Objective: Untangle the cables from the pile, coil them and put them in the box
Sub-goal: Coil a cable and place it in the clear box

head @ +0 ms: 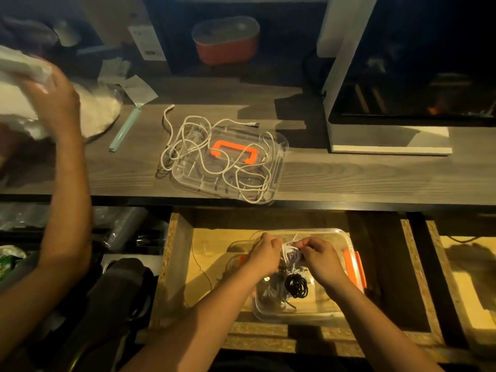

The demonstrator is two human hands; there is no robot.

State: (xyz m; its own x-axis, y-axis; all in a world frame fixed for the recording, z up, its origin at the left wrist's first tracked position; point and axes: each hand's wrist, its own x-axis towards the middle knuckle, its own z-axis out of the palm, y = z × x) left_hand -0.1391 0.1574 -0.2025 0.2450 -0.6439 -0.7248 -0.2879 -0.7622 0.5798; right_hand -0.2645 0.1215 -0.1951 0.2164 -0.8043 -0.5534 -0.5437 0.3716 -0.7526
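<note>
A clear plastic box (342, 238) with orange latches sits in an open wooden drawer. Above it, my left hand (264, 255) and my right hand (320, 257) both pinch a bunch of white cable (290, 251) held between them. Inside the box lie a coiled black cable (296, 285) and some white cable (271, 292). On the dark counter above, a tangled pile of white cable (188, 146) sprawls over a clear lid (280, 159) with an orange handle.
Another person's arm (57, 103) reaches over white plastic bags at the far left. A pale green stick (124, 128) lies on the counter. A grey-and-white appliance (389, 135) stands at the right, an orange container (226, 48) at the back. A second drawer (467, 277) is open at right.
</note>
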